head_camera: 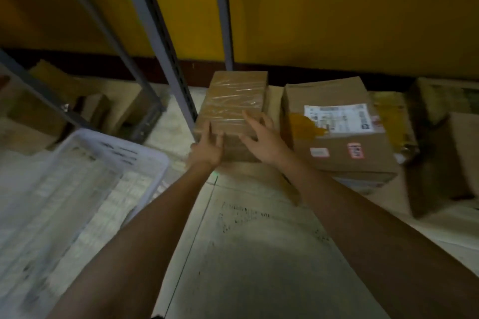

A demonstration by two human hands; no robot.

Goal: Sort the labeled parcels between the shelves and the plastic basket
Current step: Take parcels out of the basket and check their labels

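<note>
A brown taped cardboard parcel [233, 103] stands on the floor by a grey shelf post. My left hand [207, 149] touches its near left corner with spread fingers. My right hand [259, 134] lies on its near top edge, fingers straight and spread. A larger cardboard box [337, 142] with a white shipping label [339, 118] sits just to the right. The white plastic basket [85, 179] stands at the lower left and looks blurred.
Grey shelf uprights [160, 41] rise at the left and centre before a yellow wall. More cardboard boxes [77, 109] lie under the left shelf. Further parcels [445, 153] crowd the right side. Pale tiled floor [248, 254] lies between my forearms.
</note>
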